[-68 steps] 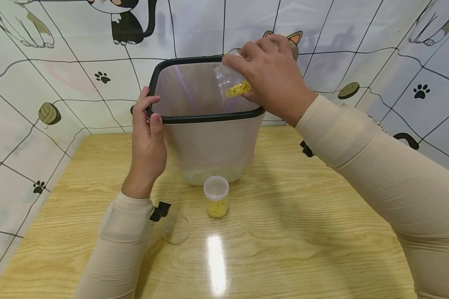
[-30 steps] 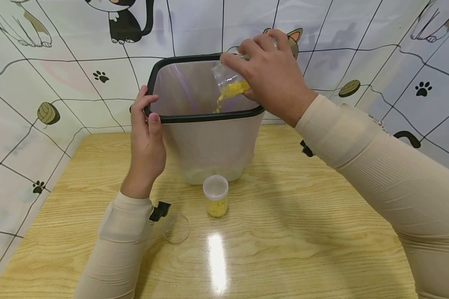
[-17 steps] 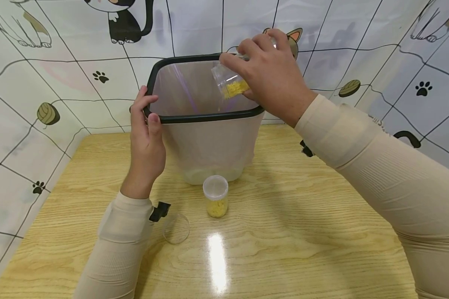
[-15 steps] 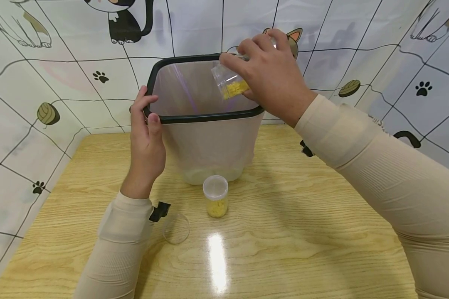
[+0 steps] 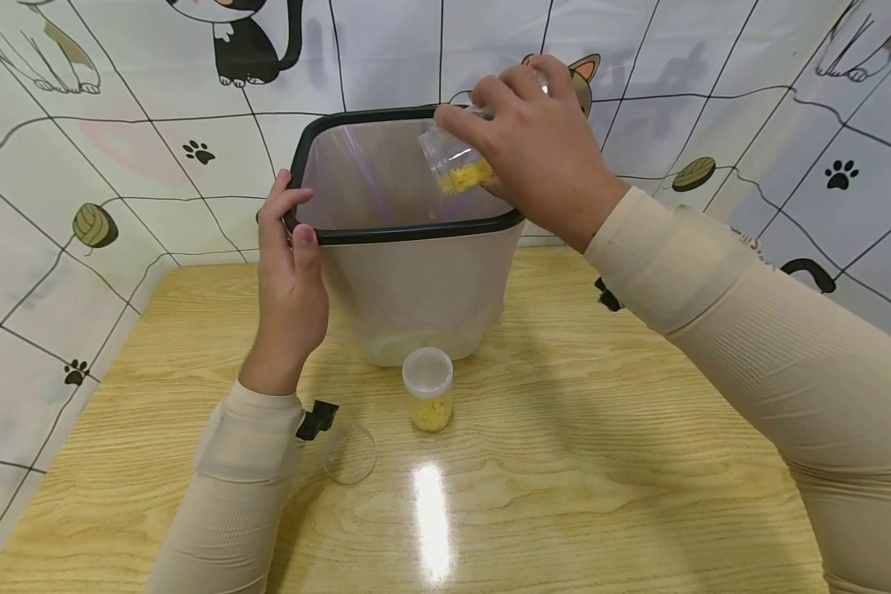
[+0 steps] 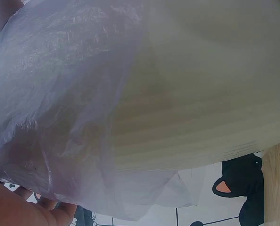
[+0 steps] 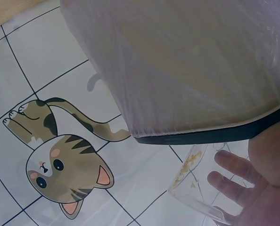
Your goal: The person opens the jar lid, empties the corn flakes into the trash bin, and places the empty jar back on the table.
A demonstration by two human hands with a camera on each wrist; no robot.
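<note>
A pale trash bin with a black rim and a thin purple liner bag stands on the table. My left hand holds its left rim, thumb in front and fingers behind. Over the bin's right side, my right hand grips a clear plastic jar, tilted with its mouth down to the left. Yellow bits lie along the jar's lower wall near the mouth. In the right wrist view the jar's base shows beyond the fingertips. The inside bottom of the bin is hidden.
A second clear jar with yellow bits stands upright in front of the bin. To its left, a clear round lid lies flat on the wooden table. Cat-print sheeting rises close behind the bin.
The jar has tipped a little more and shifted slightly left. Yellow bits dropped from its mouth into the bin one second ago; less is in it now. The left hand stays on the rim.
</note>
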